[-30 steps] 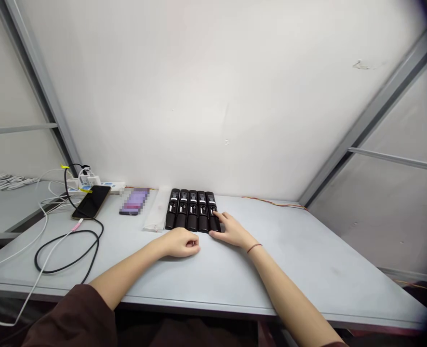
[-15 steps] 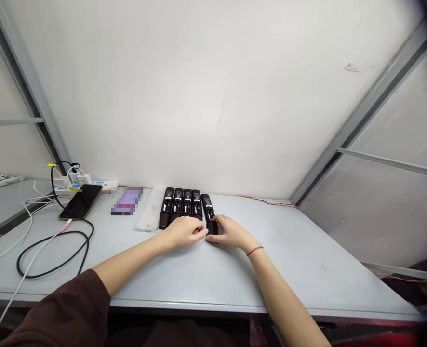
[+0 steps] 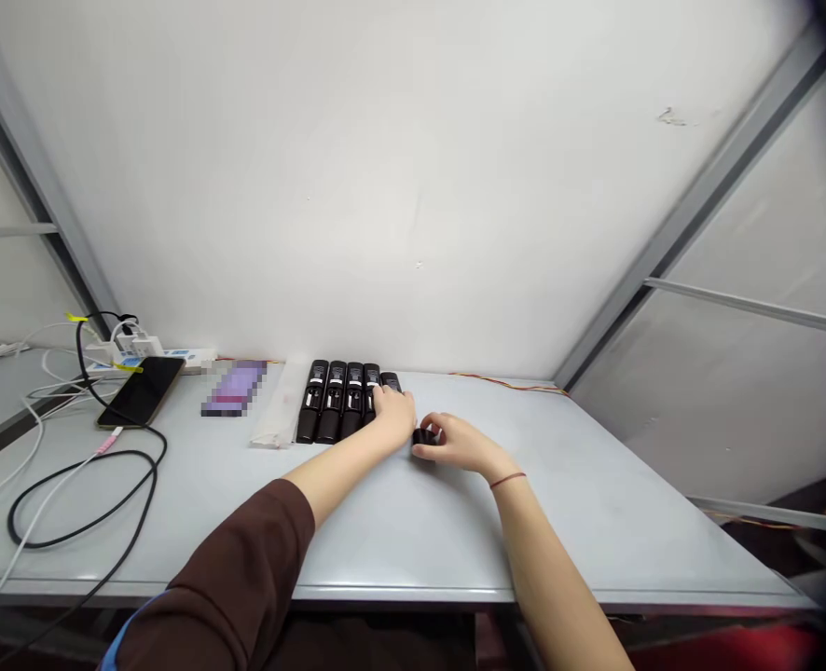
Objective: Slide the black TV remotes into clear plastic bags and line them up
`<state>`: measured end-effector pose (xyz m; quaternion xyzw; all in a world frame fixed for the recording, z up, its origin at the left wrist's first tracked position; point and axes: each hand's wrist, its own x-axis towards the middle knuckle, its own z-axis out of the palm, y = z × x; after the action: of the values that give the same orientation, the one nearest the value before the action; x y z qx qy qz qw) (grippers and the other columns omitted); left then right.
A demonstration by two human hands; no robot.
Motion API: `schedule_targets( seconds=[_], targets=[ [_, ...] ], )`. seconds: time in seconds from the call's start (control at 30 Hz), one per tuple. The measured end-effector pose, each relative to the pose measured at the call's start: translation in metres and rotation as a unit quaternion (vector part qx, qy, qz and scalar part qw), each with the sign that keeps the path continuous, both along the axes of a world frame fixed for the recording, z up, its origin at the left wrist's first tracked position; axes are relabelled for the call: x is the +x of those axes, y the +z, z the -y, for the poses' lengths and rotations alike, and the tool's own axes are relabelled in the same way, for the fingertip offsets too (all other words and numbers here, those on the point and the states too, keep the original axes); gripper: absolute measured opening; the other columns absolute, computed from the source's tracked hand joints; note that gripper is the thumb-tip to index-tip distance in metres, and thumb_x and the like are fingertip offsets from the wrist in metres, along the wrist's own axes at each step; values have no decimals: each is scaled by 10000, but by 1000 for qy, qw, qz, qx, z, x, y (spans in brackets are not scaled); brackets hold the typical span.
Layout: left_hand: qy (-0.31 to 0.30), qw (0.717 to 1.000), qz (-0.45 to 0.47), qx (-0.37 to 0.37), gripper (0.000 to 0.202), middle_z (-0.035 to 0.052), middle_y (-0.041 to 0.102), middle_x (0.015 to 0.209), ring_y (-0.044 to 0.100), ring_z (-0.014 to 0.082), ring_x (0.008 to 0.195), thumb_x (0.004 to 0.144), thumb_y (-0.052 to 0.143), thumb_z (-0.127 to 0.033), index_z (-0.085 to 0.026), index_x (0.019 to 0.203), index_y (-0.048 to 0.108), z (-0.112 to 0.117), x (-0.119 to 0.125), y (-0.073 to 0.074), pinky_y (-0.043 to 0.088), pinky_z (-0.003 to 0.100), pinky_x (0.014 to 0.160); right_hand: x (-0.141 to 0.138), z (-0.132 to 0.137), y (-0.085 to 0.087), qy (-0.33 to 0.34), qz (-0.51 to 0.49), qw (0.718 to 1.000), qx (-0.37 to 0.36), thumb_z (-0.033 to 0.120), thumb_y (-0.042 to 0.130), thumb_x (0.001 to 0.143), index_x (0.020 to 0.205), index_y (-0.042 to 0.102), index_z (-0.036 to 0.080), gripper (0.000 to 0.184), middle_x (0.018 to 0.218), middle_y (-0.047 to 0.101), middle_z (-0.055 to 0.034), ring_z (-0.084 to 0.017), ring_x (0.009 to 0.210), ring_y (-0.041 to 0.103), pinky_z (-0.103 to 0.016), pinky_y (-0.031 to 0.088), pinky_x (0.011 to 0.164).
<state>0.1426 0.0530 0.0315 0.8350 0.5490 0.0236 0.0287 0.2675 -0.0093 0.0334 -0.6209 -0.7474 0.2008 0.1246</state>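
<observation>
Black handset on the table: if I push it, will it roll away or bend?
The black handset will probably stay stiff, because it lies straight and doesn't sag. It looks long and rather flat-sided, so it would likely slide, not roll. Its shiny surface might feel a little slippery.

My left hand [image 3: 392, 415] is hiding the lower ends of the black oblong devices [image 3: 336, 401], my right fingers [image 3: 437, 431] are covering most of a small black piece [image 3: 419, 436], a purple item [image 3: 235, 387] is showing only as pixelated blur, and the devices' labels are proving too small to read.
</observation>
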Motion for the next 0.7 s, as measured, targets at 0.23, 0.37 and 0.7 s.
schedule_targets(
  seconds=[0.23, 0.37, 0.7],
  targets=[
    [7, 1000, -4, 13, 312, 201, 625, 1070, 557, 292, 1022, 817, 532, -235, -91, 1091, 569, 2, 6, -2, 347, 353, 816, 4, 1, -1, -20, 8, 1000, -8, 370, 690, 653, 991, 573, 170, 410, 1019, 572, -97, -200, 827, 566, -305, 446, 747],
    [-4, 1000, 11, 26, 327, 194, 603, 1089, 559, 283, 1024, 803, 556, -223, -107, 1109, 558, 2, 3, -5, 363, 351, 822, 3, 0, -2, -17, 13, 1000, -18, 352, 713, 620, 1005, 572, 164, 451, 1015, 577, -99, -217, 864, 558, -310, 442, 754],
    [-10, 995, 96, -5, 537, 162, 427, 1272, 496, 289, 1095, 801, 528, -158, -200, 1316, 381, 9, 11, -4, 428, 367, 837, 2, -1, -5, -20, 21, 1000, -2, 325, 706, 616, 983, 573, 152, 427, 980, 595, -105, -238, 878, 565, -315, 442, 733]
  ],
)
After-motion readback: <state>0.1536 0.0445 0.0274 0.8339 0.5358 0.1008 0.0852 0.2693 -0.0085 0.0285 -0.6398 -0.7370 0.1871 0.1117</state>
